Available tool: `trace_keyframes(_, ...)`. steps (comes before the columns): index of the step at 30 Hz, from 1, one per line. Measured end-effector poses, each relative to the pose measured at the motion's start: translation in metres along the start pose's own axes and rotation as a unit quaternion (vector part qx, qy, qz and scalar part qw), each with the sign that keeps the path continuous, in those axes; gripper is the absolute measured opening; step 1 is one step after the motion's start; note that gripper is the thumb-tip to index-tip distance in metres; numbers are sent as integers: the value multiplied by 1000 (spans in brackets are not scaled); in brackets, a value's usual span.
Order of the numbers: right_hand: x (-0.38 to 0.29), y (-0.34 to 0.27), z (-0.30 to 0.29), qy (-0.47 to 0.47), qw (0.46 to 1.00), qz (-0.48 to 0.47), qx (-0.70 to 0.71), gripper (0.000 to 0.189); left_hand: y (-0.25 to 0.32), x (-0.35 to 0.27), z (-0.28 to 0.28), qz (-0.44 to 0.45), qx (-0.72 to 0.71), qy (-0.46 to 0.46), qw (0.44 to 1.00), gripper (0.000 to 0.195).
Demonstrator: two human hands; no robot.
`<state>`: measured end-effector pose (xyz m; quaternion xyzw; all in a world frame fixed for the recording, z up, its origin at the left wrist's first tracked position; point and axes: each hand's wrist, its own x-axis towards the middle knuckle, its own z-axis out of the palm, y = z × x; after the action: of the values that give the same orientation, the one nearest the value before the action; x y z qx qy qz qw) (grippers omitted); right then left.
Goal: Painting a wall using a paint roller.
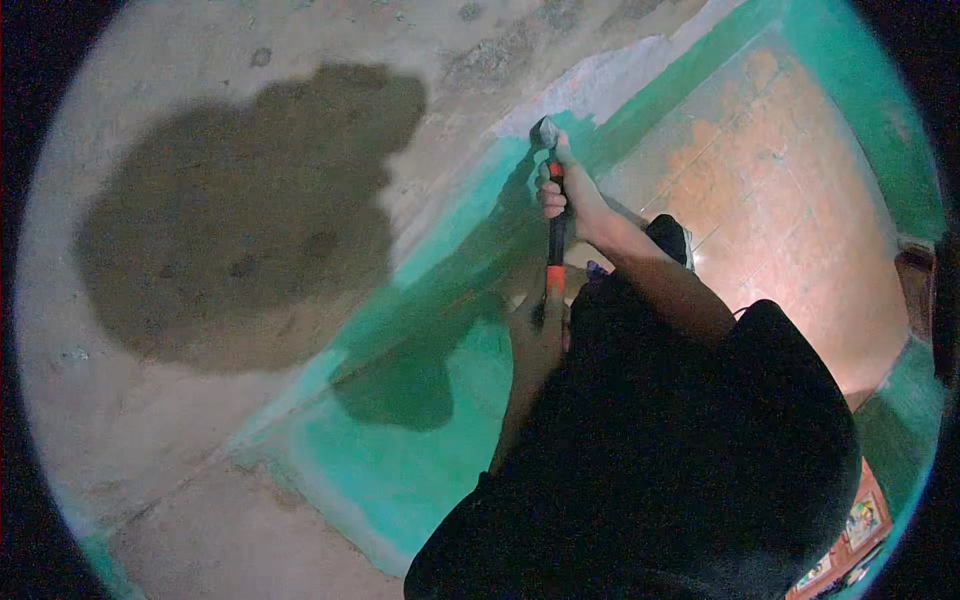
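Note:
A long-handled tool (556, 232) with a black shaft and orange-red bands is held upright in the picture in front of me. Its grey metal head (545, 133) comes to a point at the top. My right hand (562, 187) wraps the shaft just below the head, the thumb stretched up along it. Lower down, my left hand (541, 319) grips the handle beneath the lower orange-red band and hides its end. Behind the tool lies a surface with green paint (465, 262). Whether the head touches that surface, I cannot tell.
Bare grey, stained surface (187, 420) borders the green paint, with a large shadow (255, 217) across it. Peach-coloured tiles (787, 202) lie to the right, beside a black shoe or trouser leg (667, 236). A brown-framed panel with pictures (862, 517) stands lower right.

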<state>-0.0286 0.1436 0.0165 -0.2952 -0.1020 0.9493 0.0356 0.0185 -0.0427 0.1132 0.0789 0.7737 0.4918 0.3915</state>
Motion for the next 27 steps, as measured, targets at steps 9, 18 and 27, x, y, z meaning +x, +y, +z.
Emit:
trace_keyframes(9,-17,-6,27,13,1000,28,9,46,24,-18,-2,-30,1,-18,999,34)
trace_keyframes(18,-28,-9,40,3,1000,21,-4,50,42,-22,-3,-69,-25,-15,997,46)
trace_keyframes(27,-20,-10,39,14,999,39,-3,51,25,-14,0,-3,32,29,999,43)
